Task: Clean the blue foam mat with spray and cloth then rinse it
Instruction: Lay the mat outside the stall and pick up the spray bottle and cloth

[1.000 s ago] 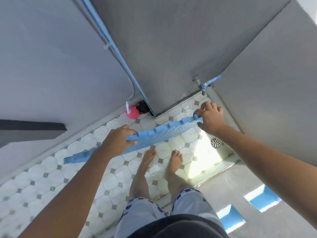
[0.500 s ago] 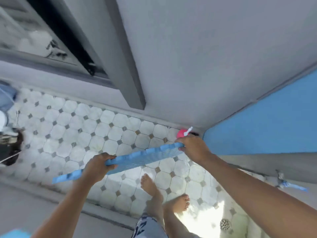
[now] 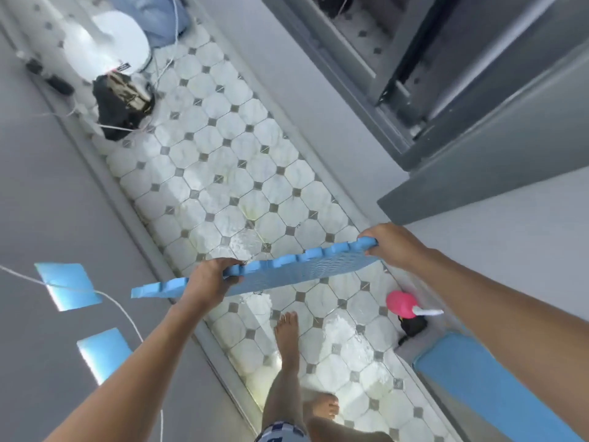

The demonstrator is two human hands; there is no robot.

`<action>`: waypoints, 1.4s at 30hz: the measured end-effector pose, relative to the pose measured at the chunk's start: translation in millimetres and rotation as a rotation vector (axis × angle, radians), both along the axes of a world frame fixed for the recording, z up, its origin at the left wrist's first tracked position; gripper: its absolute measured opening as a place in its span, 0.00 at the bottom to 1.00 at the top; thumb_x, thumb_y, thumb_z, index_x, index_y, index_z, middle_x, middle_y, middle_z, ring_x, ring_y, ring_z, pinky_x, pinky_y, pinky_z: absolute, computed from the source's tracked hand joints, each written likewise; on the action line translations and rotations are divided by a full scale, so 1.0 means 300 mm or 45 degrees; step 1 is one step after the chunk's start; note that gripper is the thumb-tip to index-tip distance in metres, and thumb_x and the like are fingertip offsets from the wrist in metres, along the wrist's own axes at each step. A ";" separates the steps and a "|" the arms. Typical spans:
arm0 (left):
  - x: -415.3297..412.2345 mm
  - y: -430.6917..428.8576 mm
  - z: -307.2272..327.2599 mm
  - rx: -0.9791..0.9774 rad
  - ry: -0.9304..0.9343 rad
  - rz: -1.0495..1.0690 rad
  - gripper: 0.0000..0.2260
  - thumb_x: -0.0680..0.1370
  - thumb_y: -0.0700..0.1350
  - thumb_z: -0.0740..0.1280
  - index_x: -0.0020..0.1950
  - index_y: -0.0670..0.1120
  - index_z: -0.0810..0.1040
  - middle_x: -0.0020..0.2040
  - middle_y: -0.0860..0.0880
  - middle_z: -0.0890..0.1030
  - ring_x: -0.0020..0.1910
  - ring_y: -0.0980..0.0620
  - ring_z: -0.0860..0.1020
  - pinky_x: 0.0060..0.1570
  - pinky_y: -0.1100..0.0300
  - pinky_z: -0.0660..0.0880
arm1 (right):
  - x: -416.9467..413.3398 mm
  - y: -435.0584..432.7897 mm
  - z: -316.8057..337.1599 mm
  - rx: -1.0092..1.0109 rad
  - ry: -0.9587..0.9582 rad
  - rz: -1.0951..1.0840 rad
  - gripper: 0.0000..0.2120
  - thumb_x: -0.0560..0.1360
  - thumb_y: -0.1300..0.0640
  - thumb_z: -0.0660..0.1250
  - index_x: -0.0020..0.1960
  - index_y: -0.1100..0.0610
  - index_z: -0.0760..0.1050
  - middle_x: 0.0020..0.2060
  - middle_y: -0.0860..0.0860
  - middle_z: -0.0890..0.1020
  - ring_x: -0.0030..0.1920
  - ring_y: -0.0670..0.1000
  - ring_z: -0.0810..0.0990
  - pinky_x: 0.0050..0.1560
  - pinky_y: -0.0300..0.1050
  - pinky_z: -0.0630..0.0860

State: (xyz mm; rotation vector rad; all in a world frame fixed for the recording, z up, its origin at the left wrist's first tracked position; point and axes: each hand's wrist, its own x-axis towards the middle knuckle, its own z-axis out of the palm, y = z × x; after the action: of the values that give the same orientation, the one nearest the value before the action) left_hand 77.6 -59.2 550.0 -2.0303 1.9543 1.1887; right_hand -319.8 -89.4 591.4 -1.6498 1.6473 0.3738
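Note:
The blue foam mat (image 3: 293,271) with its toothed edge is held nearly flat in the air above the wet tiled floor. My left hand (image 3: 210,280) grips its near-left part, with a stretch of mat sticking out past it to the left. My right hand (image 3: 390,247) grips its right corner. A pink spray bottle (image 3: 401,304) with a white nozzle stands on the floor by the wall, below and right of the mat. No cloth is visible.
The tiled strip (image 3: 223,173) runs away between a grey raised ledge on the left and a grey wall on the right. A black bag (image 3: 122,105), a white round object (image 3: 106,43) and cords lie at its far end. My bare feet (image 3: 287,330) stand on wet tiles.
I have turned left, away from the tap and drain corner, carrying the mat in both hands. The view now looks along the tiled strip toward the bag.

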 end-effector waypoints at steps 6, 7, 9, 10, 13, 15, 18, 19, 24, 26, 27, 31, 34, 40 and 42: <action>0.122 -0.139 -0.183 0.043 0.110 0.164 0.11 0.73 0.47 0.79 0.53 0.48 0.82 0.44 0.50 0.82 0.45 0.46 0.77 0.44 0.56 0.69 | 0.136 -0.357 -0.158 0.048 0.080 0.237 0.12 0.71 0.60 0.74 0.35 0.48 0.74 0.35 0.46 0.76 0.41 0.52 0.76 0.35 0.44 0.66; 0.132 -0.162 -0.218 0.050 0.128 0.181 0.11 0.73 0.48 0.79 0.51 0.49 0.81 0.44 0.49 0.81 0.44 0.45 0.77 0.44 0.54 0.72 | 0.152 -0.401 -0.188 0.057 0.092 0.290 0.09 0.71 0.61 0.74 0.38 0.49 0.76 0.36 0.47 0.77 0.42 0.52 0.77 0.35 0.44 0.66; 0.147 -0.215 -0.289 0.059 0.174 0.188 0.12 0.71 0.49 0.80 0.48 0.52 0.79 0.43 0.47 0.81 0.43 0.43 0.77 0.48 0.49 0.76 | 0.174 -0.485 -0.246 0.089 0.116 0.396 0.10 0.72 0.62 0.75 0.39 0.52 0.75 0.35 0.48 0.76 0.40 0.51 0.76 0.34 0.40 0.65; 0.154 -0.242 -0.325 0.059 0.186 0.181 0.12 0.71 0.49 0.80 0.47 0.52 0.79 0.42 0.47 0.81 0.42 0.43 0.77 0.48 0.49 0.76 | 0.187 -0.524 -0.273 0.110 0.134 0.434 0.11 0.72 0.62 0.75 0.39 0.52 0.75 0.34 0.48 0.75 0.39 0.51 0.74 0.33 0.38 0.64; 0.185 -0.314 -0.421 0.106 0.187 0.168 0.12 0.71 0.48 0.81 0.46 0.53 0.78 0.41 0.46 0.79 0.41 0.46 0.74 0.45 0.54 0.72 | 0.226 -0.629 -0.403 0.094 0.191 0.441 0.07 0.71 0.59 0.77 0.46 0.55 0.81 0.39 0.52 0.78 0.44 0.55 0.76 0.42 0.43 0.70; 0.211 -0.351 -0.494 0.090 0.130 0.199 0.10 0.73 0.47 0.79 0.47 0.49 0.79 0.43 0.43 0.80 0.44 0.43 0.77 0.47 0.52 0.73 | 0.252 -0.683 -0.515 -0.057 0.206 0.408 0.10 0.71 0.58 0.76 0.51 0.53 0.79 0.46 0.53 0.79 0.53 0.59 0.78 0.52 0.50 0.74; 0.230 -0.417 -0.607 -0.093 -0.214 0.215 0.14 0.77 0.51 0.74 0.60 0.47 0.81 0.55 0.40 0.80 0.59 0.37 0.77 0.56 0.46 0.72 | 0.306 -0.739 -0.674 -0.359 0.240 0.426 0.21 0.74 0.64 0.68 0.65 0.52 0.72 0.60 0.58 0.74 0.66 0.62 0.70 0.64 0.60 0.69; 0.227 -0.444 -0.632 -0.120 -0.346 0.204 0.18 0.78 0.53 0.72 0.65 0.48 0.79 0.60 0.40 0.78 0.63 0.37 0.75 0.59 0.44 0.70 | 0.326 -0.753 -0.722 -0.417 0.216 0.417 0.23 0.74 0.66 0.66 0.68 0.53 0.70 0.62 0.59 0.72 0.67 0.63 0.68 0.64 0.60 0.69; 0.222 -0.530 -0.758 -0.117 -0.478 0.293 0.24 0.81 0.54 0.66 0.73 0.44 0.68 0.68 0.38 0.74 0.69 0.36 0.72 0.65 0.39 0.68 | 0.418 -0.829 -0.899 -0.550 0.184 0.332 0.32 0.70 0.68 0.67 0.73 0.56 0.65 0.69 0.58 0.68 0.72 0.60 0.63 0.67 0.59 0.68; 0.227 -0.547 -0.796 -0.088 -0.494 0.291 0.25 0.80 0.53 0.67 0.73 0.44 0.67 0.69 0.38 0.73 0.70 0.36 0.71 0.66 0.37 0.67 | 0.441 -0.856 -0.946 -0.561 0.166 0.331 0.33 0.70 0.67 0.67 0.73 0.56 0.64 0.70 0.57 0.67 0.74 0.59 0.61 0.69 0.60 0.66; 0.233 -0.555 -0.811 -0.057 -0.500 0.278 0.26 0.80 0.53 0.69 0.74 0.44 0.66 0.70 0.38 0.72 0.71 0.37 0.70 0.68 0.37 0.66 | 0.450 -0.867 -0.964 -0.552 0.156 0.334 0.33 0.71 0.67 0.66 0.74 0.56 0.64 0.71 0.56 0.66 0.75 0.59 0.60 0.70 0.61 0.65; 0.258 -0.577 -0.845 0.000 -0.493 0.278 0.31 0.78 0.53 0.71 0.78 0.46 0.64 0.73 0.38 0.70 0.74 0.37 0.68 0.72 0.38 0.64 | 0.478 -0.883 -1.004 -0.528 0.190 0.342 0.34 0.73 0.64 0.65 0.77 0.55 0.59 0.77 0.56 0.60 0.79 0.58 0.53 0.74 0.65 0.59; 0.229 -0.567 -0.850 0.045 -0.483 0.297 0.31 0.79 0.54 0.71 0.77 0.44 0.66 0.73 0.38 0.70 0.74 0.37 0.68 0.71 0.39 0.67 | 0.468 -0.856 -1.001 -0.492 0.166 0.329 0.36 0.76 0.61 0.65 0.80 0.54 0.55 0.81 0.55 0.52 0.81 0.57 0.47 0.77 0.64 0.52; 0.058 -0.446 -0.817 0.089 -0.362 0.253 0.30 0.79 0.55 0.70 0.76 0.43 0.67 0.73 0.39 0.70 0.71 0.37 0.70 0.68 0.40 0.70 | 0.402 -0.598 -0.971 -0.422 -0.205 -0.141 0.27 0.74 0.64 0.66 0.72 0.59 0.69 0.72 0.58 0.69 0.74 0.58 0.64 0.69 0.47 0.65; -0.046 -0.380 -0.787 0.109 -0.253 0.224 0.30 0.79 0.55 0.70 0.77 0.44 0.67 0.73 0.40 0.71 0.71 0.38 0.70 0.67 0.42 0.71 | 0.352 -0.415 -0.963 -0.382 -0.290 -0.354 0.23 0.73 0.66 0.66 0.68 0.60 0.72 0.68 0.58 0.73 0.69 0.58 0.69 0.66 0.44 0.65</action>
State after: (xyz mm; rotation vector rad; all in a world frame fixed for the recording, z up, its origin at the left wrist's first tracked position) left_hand 63.7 -173.1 313.9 -2.2172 1.6368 1.0348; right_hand -214.0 -214.0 302.4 -1.5742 1.7868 -0.2028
